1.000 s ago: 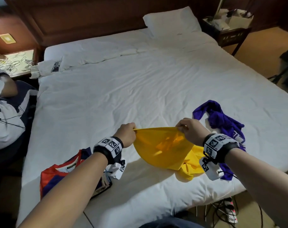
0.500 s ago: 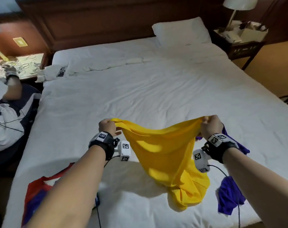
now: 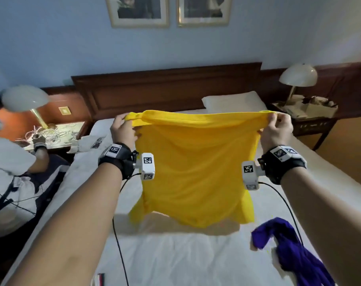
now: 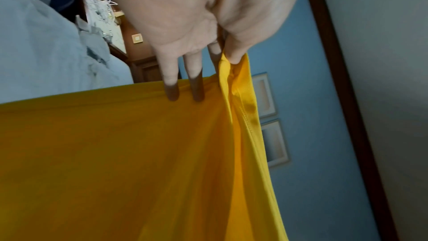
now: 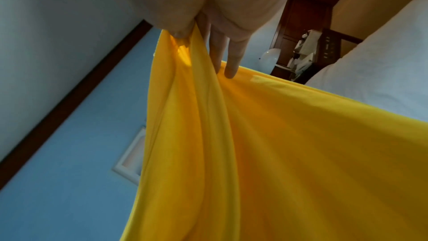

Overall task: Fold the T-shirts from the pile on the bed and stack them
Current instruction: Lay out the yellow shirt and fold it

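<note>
The bed (image 3: 175, 254), covered in a white sheet, fills the lower and middle part of the head view. A dark wooden headboard (image 3: 167, 91) runs across the centre of the frame behind it.

The yellow T-shirt (image 3: 196, 172) is held up in the centre of the frame, clear of the sheet over most of its length. Its top edge is stretched level between the two hands. Its lower edge hangs just above the bed, and the view does not show whether it touches.

The purple T-shirt (image 3: 289, 250) lies crumpled on the bed at the lower right of the frame, beside the yellow one but apart from it.

A white pillow (image 3: 233, 101) lies at the head of the bed, right of centre. One bedside lamp (image 3: 298, 76) stands at the upper right, another lamp (image 3: 25, 99) at the left.

The left hand (image 3: 124, 131) grips the upper left corner of the yellow T-shirt. In the left wrist view the thumb pinches the hem against the fingers (image 4: 171, 87).

The right hand (image 3: 276, 131) grips the upper right corner in the same manner; the right wrist view shows the cloth gathered between thumb and fingers (image 5: 231, 65).
</note>
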Tool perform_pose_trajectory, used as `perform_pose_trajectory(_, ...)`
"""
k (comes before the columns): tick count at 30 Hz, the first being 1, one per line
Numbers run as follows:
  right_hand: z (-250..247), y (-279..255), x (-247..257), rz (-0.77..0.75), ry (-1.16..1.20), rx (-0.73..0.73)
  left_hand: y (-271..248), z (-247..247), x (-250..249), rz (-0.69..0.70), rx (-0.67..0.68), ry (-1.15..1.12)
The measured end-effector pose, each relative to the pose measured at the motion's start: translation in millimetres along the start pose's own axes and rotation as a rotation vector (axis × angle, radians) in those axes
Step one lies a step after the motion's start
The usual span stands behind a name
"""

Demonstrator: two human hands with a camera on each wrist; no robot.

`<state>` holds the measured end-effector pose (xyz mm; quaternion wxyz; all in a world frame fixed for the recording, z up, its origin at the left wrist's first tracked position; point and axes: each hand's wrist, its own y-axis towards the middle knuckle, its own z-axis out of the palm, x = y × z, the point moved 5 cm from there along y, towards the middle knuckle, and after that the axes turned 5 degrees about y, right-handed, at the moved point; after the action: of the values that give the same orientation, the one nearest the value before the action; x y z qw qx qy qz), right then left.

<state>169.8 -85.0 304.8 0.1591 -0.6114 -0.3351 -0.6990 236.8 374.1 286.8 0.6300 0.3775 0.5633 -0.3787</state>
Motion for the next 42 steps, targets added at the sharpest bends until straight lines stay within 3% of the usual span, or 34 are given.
perform_pose_trajectory(5,-15.1,-24.5,15.2,-0.008,0.079,-0.046,-26.6,-26.3,-28.6,0.068,-0.027,-0.034)
perform_pose_trajectory(10,-51.1,-87.5,-14.3,0.023,0.084,-0.069,-77.3,-75.6,8.8,-0.005,-0.077,-0.059)
perform_pose_trajectory(15,-103.3,-177.4,-99.4,0.189,-0.057,-0.117,-152.7,-134.5,101.1,-0.147,-0.150,-0.027)
perform_pose_trajectory(23,-185.2,-320.5,-233.3,0.397,-0.413,-0.064,-263.1,-214.5,276.5,-0.428,-0.128,0.262)
perform_pose_trajectory(28,-220.8,-369.6,-269.3,0.533,-0.535,-0.034,-313.5,-260.8,358.7,-0.623,-0.138,0.420)
perform_pose_trajectory(33,-242.0,-391.4,-303.4,0.630,-0.654,0.112,-337.9,-267.7,383.4,-0.622,0.002,0.659)
perform_pose_trajectory(37,-237.6,-389.7,-300.5,0.646,-0.739,0.190,-336.1,-259.0,384.5,-0.636,0.145,0.915)
perform_pose_trajectory(40,-234.7,-387.1,-298.6,0.707,-0.785,0.260,-335.5,-239.1,379.8,-0.645,0.303,1.076)
perform_pose_trajectory(42,-232.8,-380.4,-304.6,0.708,-0.786,0.288,-332.7,-213.8,377.3,-0.574,0.389,1.092)
